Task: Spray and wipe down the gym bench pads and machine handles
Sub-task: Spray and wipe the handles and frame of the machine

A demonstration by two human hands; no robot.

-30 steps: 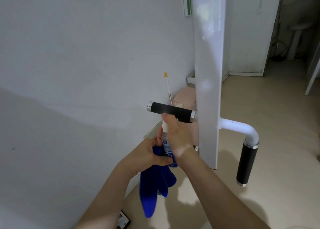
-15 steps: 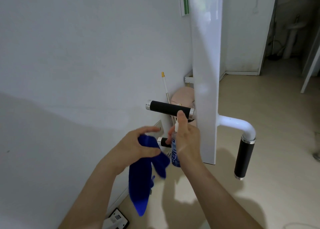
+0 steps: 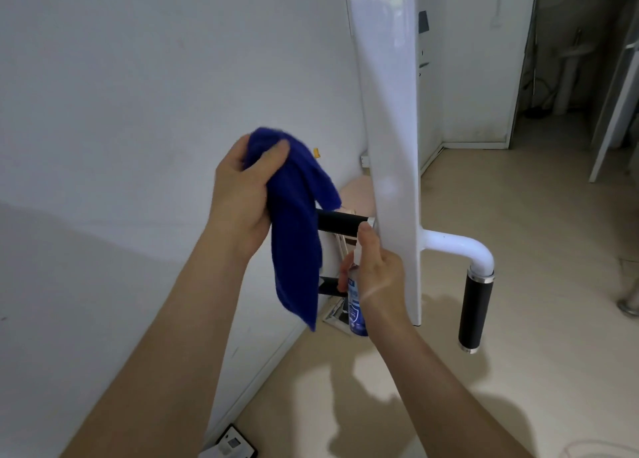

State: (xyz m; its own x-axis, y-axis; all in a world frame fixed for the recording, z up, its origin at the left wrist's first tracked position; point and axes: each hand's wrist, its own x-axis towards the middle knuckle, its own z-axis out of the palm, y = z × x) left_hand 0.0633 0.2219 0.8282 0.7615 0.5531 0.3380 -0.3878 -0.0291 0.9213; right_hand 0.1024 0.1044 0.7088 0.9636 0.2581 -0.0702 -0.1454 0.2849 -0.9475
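The blue cloth (image 3: 294, 229) looks soft and fuzzy. The white upright (image 3: 390, 146) is glossy and smooth. The black handle grip (image 3: 475, 309) is matt, with shiny metal end rings.

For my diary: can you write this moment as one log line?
left hand: grips blue cloth, hanging before black handle | right hand: grips spray bottle | cloth touching handle: cannot tell

In left hand (image 3: 238, 201): cloth (image 3: 294, 243), left of post (image 3: 390, 129); in right hand (image 3: 380, 281): bottle (image 3: 356, 314), under handle (image 3: 342, 223); wall (image 3: 138, 77) behind.
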